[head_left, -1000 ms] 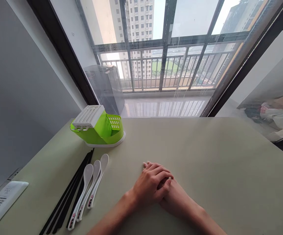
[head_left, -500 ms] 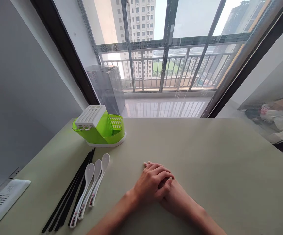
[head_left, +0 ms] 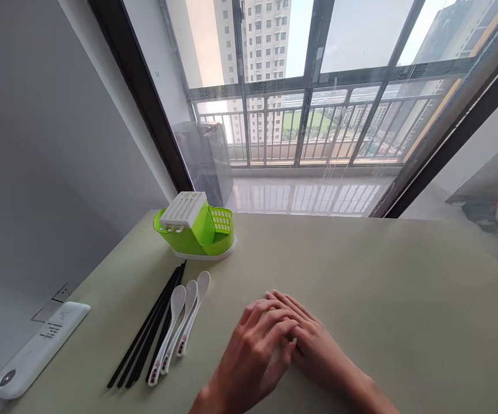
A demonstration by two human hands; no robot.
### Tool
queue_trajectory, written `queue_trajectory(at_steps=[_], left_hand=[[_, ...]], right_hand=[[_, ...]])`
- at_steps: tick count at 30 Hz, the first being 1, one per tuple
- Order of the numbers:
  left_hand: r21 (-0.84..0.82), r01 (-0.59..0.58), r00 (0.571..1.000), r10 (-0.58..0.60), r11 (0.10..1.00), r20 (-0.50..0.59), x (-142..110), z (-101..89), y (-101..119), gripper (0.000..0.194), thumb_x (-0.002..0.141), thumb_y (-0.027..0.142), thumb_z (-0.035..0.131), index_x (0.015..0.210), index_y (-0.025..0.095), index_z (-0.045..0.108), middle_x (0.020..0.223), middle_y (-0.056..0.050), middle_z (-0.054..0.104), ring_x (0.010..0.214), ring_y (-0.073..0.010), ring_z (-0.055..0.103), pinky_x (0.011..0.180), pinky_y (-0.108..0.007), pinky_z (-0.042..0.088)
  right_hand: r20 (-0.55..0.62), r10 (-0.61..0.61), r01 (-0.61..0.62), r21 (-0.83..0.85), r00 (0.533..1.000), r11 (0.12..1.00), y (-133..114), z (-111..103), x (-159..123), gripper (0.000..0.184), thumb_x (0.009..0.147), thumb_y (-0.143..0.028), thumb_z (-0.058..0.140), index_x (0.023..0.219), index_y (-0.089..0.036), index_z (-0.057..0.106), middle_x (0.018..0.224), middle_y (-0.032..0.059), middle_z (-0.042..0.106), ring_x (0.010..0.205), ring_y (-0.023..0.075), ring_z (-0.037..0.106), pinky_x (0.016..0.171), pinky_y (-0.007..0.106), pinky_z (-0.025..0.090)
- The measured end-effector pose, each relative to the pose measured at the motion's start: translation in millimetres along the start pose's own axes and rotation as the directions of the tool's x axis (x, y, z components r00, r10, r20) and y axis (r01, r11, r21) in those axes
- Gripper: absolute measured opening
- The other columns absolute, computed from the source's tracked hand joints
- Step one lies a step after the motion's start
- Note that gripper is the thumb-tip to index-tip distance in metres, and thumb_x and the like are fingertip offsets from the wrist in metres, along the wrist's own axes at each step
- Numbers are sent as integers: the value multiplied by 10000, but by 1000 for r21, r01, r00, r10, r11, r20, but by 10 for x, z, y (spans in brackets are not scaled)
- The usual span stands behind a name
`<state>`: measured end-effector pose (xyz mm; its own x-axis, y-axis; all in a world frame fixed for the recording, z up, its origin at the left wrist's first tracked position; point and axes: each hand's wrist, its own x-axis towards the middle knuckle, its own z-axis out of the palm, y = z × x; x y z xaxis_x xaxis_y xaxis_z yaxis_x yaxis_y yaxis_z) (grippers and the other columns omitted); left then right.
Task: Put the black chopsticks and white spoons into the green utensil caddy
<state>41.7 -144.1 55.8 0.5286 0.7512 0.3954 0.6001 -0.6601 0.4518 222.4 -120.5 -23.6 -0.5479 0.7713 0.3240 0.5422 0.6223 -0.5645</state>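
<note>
My left hand [head_left: 255, 351] is raised slightly over my right, its fingers loosely curved and apart and their tips close to the back of the right hand. Flat on the table lies my right hand [head_left: 313, 336], fingers stretched toward the window; neither hand holds anything. To their left are three white soup spoons [head_left: 172, 328], bowls pointing away from me. Several black chopsticks [head_left: 152, 330] lie in a bundle beside the spoons, partly under the nearest one. Behind these stands a green cutlery holder [head_left: 221, 247] with a white slotted top and a white base.
The pale green table [head_left: 382, 287] reaches to a glass window with a balcony beyond. A long white device [head_left: 44, 345] with a round dark spot lies along the left edge, near a wall socket [head_left: 64, 292].
My left hand has risen off the right and drawn back toward me, where before it was clasped over it. My view has turned left, so the things appear farther right.
</note>
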Motion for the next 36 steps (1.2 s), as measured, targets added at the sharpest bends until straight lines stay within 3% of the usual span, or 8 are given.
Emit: queue_trajectory(at_steps=[2, 3, 6, 9, 12, 23, 29, 36], left_hand=[[104, 168, 978, -152, 980, -144, -200, -280, -77, 296, 1004, 217, 566, 1284, 288, 628, 1224, -34, 730, 1261, -230, 607, 1112, -383, 471], [139, 280, 937, -238, 950, -255, -317, -422, -150, 260, 1012, 247, 556, 1255, 296, 634, 1169, -31, 733, 1181, -227, 640, 1057, -372, 501], [176, 665, 700, -524, 726, -484, -693, -803, -446, 259, 1008, 402, 516, 1172, 260, 659, 1116, -69, 712, 1040, -264, 672, 967, -411, 539], [190, 848, 520, -702, 495, -486, -1027, -1051, -729, 494, 908, 539, 502, 1242, 202, 638, 1133, -128, 695, 1098, -344, 652, 977, -495, 538], [263, 893, 445, -800, 364, -403, -1226, -1154, -879, 675, 841, 585, 487, 1357, 159, 574, 1328, -180, 646, 1280, -409, 573, 1069, -551, 480], [367, 893, 364, -898, 261, -247, -1062, -1272, -840, 736, 868, 594, 486, 1454, 151, 453, 1433, -182, 629, 1272, -417, 621, 982, -520, 526], [433, 861, 398, -885, 268, -242, -1038, -1312, -912, 691, 865, 522, 535, 1446, 152, 487, 1406, -189, 651, 1231, -418, 655, 942, -518, 536], [474, 845, 391, -892, 249, -227, -988, -1351, -943, 631, 875, 468, 556, 1430, 169, 526, 1329, -171, 705, 1140, -393, 703, 857, -452, 547]], right_hand=[[-6, -9, 9, 3, 1000, 1000, 3, -34, 4, 623, 1029, -398, 551, 1624, -324, 379, 1655, 44, 423, 1516, 273, 411, 1262, 514, 355], [-7, -16, 16, 5, 1000, 1000, 4, -46, 4, 622, 1032, -397, 551, 1624, -322, 379, 1655, 45, 423, 1520, 275, 404, 1263, 517, 355], [15, -44, 44, 2, 999, 999, 13, -56, -2, 590, 1060, -308, 496, 1633, -323, 356, 1651, 27, 427, 1536, 248, 373, 1263, 495, 365], [29, -62, 63, -7, 998, 998, 24, -43, -7, 587, 1067, -252, 469, 1637, -314, 343, 1651, 18, 421, 1546, 232, 347, 1265, 482, 367], [24, -66, 66, -5, 998, 998, 27, -38, -8, 579, 1064, -258, 484, 1628, -308, 365, 1651, 25, 419, 1541, 239, 356, 1263, 488, 369], [18, -74, 74, 9, 997, 997, 48, -62, -3, 535, 1061, -235, 479, 1591, -279, 430, 1648, 27, 428, 1547, 220, 346, 1272, 471, 358], [21, -77, 77, 11, 997, 997, 62, -67, 8, 510, 1045, -208, 480, 1554, -235, 479, 1655, 37, 416, 1551, 213, 338, 1283, 456, 335], [-13, -92, 93, 18, 996, 996, 60, -66, 10, 569, 1026, -181, 518, 1583, -261, 440, 1644, 38, 435, 1540, 219, 361, 1272, 461, 353]])
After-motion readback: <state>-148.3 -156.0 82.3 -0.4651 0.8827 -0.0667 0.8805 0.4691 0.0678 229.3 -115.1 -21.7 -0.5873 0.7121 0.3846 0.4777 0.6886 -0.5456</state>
